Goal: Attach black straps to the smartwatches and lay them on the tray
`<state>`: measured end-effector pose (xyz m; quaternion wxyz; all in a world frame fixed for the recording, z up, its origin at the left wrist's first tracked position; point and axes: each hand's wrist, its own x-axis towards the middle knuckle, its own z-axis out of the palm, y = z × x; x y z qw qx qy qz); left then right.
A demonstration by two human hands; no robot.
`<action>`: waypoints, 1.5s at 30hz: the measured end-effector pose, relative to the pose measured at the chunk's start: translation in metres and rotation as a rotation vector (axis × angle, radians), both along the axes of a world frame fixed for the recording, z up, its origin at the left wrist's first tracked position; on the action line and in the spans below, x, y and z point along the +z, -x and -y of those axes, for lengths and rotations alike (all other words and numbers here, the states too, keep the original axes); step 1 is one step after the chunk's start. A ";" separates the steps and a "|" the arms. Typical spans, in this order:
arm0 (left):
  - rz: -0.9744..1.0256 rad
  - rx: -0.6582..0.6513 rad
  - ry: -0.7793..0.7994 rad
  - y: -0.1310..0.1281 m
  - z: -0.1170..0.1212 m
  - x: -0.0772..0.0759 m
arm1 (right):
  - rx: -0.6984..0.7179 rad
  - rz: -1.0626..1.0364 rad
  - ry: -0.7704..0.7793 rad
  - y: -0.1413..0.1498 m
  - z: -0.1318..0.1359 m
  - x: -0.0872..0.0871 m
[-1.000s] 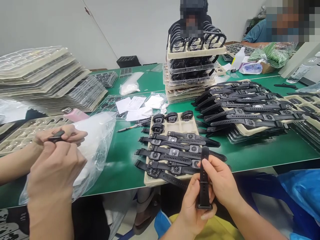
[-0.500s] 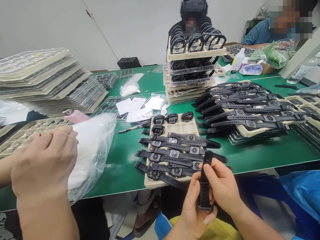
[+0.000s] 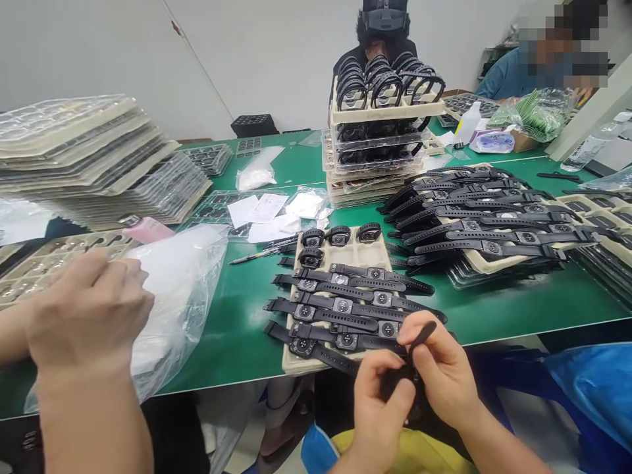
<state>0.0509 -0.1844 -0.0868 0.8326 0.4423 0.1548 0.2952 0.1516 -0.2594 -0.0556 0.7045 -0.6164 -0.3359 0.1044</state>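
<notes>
Both my hands are closed on a black smartwatch [image 3: 423,334] above the table's front edge. My left hand [image 3: 382,398] grips its band from the left, thumb bent over it. With thumb and forefinger, my right hand [image 3: 442,368] pinches the band near its rounded tip, which sticks up. The watch case is mostly hidden by my fingers. Just beyond my hands lies a cream tray [image 3: 368,253] with rows of smartwatches [image 3: 343,305], backs up and bands stretched out. Several watches with looped bands [image 3: 338,236] sit in its far pockets.
A stack of trays with watches [image 3: 388,112] stands at the back centre. More flat watches [image 3: 491,224] cover a tray at the right. On the left are piled trays [image 3: 74,158], a plastic bag [image 3: 180,283] and a co-worker's hand [image 3: 93,309]. Two other people sit across.
The watch has been turned: its band, earlier upright and face-on, now shows mainly its curved tip. My left fingers have come up onto the band, and the case has dropped from sight.
</notes>
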 end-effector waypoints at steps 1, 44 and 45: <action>-0.009 0.105 -0.223 0.002 -0.004 0.002 | 0.029 0.011 -0.038 -0.001 0.003 -0.001; -0.030 0.249 -1.015 -0.002 -0.024 0.027 | -0.186 -0.361 0.035 0.023 0.022 -0.016; -0.025 0.249 -1.009 -0.002 -0.023 0.027 | -0.172 -0.398 0.016 0.024 0.020 -0.015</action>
